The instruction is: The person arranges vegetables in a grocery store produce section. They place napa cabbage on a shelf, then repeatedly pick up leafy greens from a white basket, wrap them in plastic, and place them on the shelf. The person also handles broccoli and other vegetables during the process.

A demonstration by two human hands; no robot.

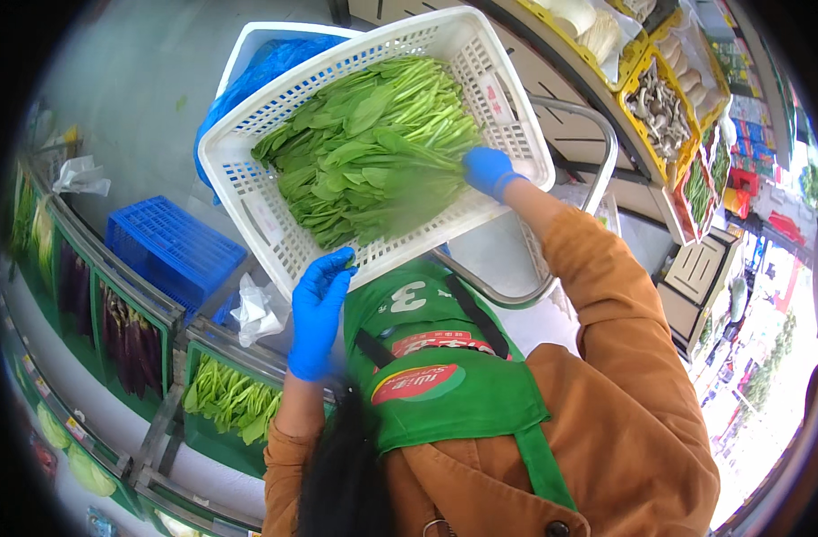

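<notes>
A white plastic basket (pixel 409 252) holds a thick layer of leafy greens (pixel 375 141), leaves towards the left and pale stems towards the right. My right hand (pixel 491 173), in a blue glove, is closed around the stem ends of a bunch at the basket's right side; part of that bunch is blurred. My left hand (pixel 318 312), also blue-gloved, is at the near left rim, with a small green leaf piece (pixel 350 262) pinched between thumb and fingertips.
A metal cart handle (pixel 607 168) curves beside the basket. Behind it stands a white crate with a blue plastic bag (pixel 268 64). Left are a blue crate (pixel 174 245), crumpled white plastic (pixel 256 312) and green vegetable bins (pixel 231 440). Yellow mushroom crates (pixel 681 151) stand on the right.
</notes>
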